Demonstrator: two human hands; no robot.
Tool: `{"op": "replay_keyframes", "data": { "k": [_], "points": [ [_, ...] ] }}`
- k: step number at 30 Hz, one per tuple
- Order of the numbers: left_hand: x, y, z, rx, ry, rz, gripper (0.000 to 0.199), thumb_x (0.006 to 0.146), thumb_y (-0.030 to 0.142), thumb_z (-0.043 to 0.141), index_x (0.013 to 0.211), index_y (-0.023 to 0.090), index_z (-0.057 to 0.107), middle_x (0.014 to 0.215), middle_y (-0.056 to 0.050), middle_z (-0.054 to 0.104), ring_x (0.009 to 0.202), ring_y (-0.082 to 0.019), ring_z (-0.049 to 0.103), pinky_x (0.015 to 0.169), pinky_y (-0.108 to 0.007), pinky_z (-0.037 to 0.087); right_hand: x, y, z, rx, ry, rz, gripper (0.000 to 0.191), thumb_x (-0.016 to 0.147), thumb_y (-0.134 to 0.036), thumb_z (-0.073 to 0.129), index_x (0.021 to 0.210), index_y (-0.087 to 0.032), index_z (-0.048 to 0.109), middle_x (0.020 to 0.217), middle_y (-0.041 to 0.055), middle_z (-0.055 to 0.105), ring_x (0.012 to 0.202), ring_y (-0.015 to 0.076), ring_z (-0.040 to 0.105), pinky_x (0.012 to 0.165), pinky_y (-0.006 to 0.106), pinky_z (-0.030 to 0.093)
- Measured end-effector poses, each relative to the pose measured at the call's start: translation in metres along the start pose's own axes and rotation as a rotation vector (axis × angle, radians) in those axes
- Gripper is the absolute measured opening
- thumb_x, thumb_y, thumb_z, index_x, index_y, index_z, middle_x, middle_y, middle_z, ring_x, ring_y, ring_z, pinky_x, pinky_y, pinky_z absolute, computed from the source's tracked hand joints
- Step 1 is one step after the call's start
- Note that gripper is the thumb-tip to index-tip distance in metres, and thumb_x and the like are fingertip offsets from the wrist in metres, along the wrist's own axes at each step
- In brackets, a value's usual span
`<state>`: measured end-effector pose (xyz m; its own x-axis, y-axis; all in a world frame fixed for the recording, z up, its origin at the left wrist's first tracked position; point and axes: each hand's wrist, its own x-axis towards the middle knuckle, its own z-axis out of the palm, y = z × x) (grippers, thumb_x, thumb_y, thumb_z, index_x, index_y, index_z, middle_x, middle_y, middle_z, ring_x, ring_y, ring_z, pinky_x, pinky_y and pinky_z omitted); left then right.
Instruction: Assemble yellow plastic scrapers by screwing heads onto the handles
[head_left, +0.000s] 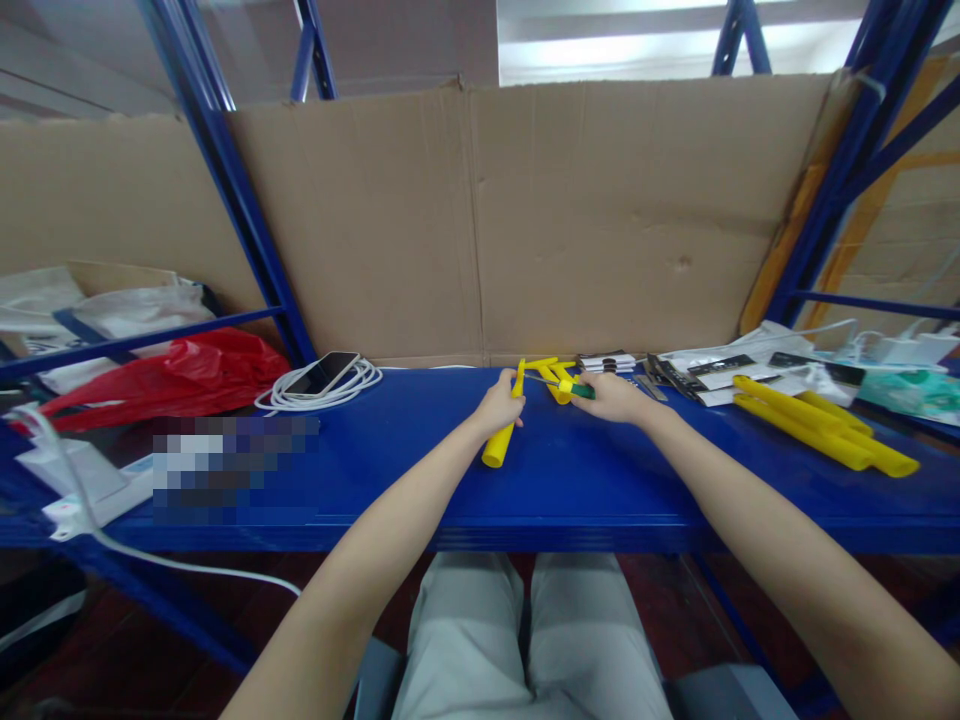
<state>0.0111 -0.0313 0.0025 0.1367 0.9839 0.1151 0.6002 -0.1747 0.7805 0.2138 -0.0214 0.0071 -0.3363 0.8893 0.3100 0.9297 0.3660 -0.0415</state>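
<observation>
My left hand (498,405) is wrapped round a yellow plastic piece (498,447), with a thick round tube at the bottom and a thin stem standing up past my fingers. A screwdriver (576,389) with a yellow and green handle is gripped in my right hand (611,397). Its thin metal shaft points left at the stem; whether the tip touches is too small to tell. Just behind the screwdriver lie more yellow plastic parts (545,364) on the blue table (420,450).
Several yellow tubes (817,425) lie at the right, near flat packets (720,370). A phone (324,373) rests on a coiled white cable (369,385) at the left, beside a red plastic bag (187,370). A power strip (112,500) sits at the left edge. Cardboard (600,220) stands behind.
</observation>
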Motion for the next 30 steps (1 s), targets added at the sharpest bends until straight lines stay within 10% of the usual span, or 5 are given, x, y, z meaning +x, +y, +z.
{"op": "replay_keyframes", "data": {
  "k": [30],
  "points": [
    [-0.002, 0.001, 0.001, 0.026, 0.020, 0.118, 0.047, 0.080, 0.011, 0.047, 0.125, 0.018, 0.036, 0.101, -0.007, 0.061, 0.042, -0.002, 0.052, 0.043, -0.015, 0.043, -0.001, -0.006, 0.012, 0.377, -0.200, -0.231, 0.024, 0.071, -0.038, 0.064, 0.081, -0.017, 0.055, 0.078, 0.0034, 0.061, 0.069, 0.0154, 0.054, 0.063, 0.028, 0.041]
  ]
}}
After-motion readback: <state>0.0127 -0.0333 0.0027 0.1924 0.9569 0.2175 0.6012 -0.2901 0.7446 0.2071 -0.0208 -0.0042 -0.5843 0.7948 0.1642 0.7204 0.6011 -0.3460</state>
